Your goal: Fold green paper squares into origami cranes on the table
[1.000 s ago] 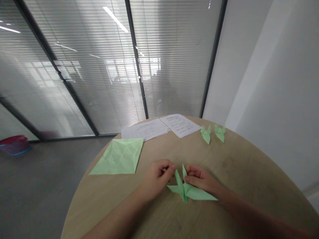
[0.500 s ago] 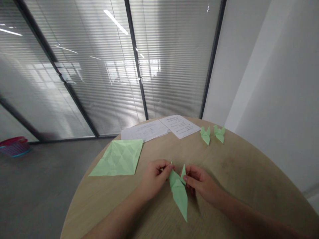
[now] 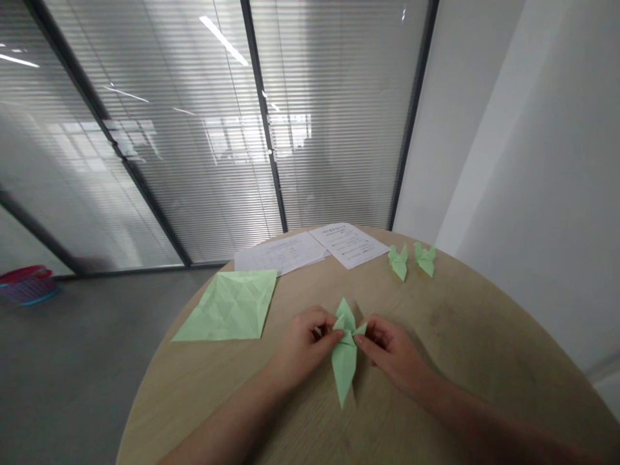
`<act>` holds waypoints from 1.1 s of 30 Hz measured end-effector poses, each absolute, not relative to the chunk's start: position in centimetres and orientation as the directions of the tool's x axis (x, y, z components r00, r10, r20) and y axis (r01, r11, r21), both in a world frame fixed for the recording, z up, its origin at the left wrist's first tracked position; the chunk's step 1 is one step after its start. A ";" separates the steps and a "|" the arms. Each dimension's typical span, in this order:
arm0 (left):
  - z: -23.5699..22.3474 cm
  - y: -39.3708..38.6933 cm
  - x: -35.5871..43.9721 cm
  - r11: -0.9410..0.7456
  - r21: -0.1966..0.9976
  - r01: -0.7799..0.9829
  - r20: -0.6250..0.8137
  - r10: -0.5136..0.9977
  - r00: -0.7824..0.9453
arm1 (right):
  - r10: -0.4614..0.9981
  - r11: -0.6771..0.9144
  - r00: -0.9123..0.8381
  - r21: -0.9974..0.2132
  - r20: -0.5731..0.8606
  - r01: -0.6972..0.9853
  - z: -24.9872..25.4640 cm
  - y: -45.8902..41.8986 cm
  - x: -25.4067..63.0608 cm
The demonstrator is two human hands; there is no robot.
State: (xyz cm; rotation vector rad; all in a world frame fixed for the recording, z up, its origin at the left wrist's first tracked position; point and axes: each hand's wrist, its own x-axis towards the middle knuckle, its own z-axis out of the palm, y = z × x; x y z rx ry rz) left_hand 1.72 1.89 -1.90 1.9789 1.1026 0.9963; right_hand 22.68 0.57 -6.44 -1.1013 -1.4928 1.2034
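Between my two hands is a pale green origami crane [image 3: 344, 365], one broad wing pointing toward me and the other pointing away. My left hand [image 3: 310, 339] pinches it near the middle on its left side, thumb on top. On the other side, my right hand [image 3: 387, 349] is closed with thumb and fingers on a narrow pointed end that sticks out to the right. The fingertips beneath the paper are partly hidden.
Two finished green paper cranes [image 3: 398, 263] stand at the back right of the round wooden table [image 3: 465, 336]. A creased green sheet [image 3: 227, 305] lies at left. Printed white papers [image 3: 349, 245] lie at the back edge. A basket [image 3: 28, 285] sits on the floor.
The crane has turned, so its near wing points more straight toward me and its far wing now shows. The left fingers have moved in to its middle; the right-hand point is bent outward.
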 end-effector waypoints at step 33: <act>-2.2 2.8 2.0 0.028 0.982 -0.189 -0.003 0.991 0.133 | 0.977 0.083 -0.204 -0.992 0.061 0.099 -8.0 1.8 22.9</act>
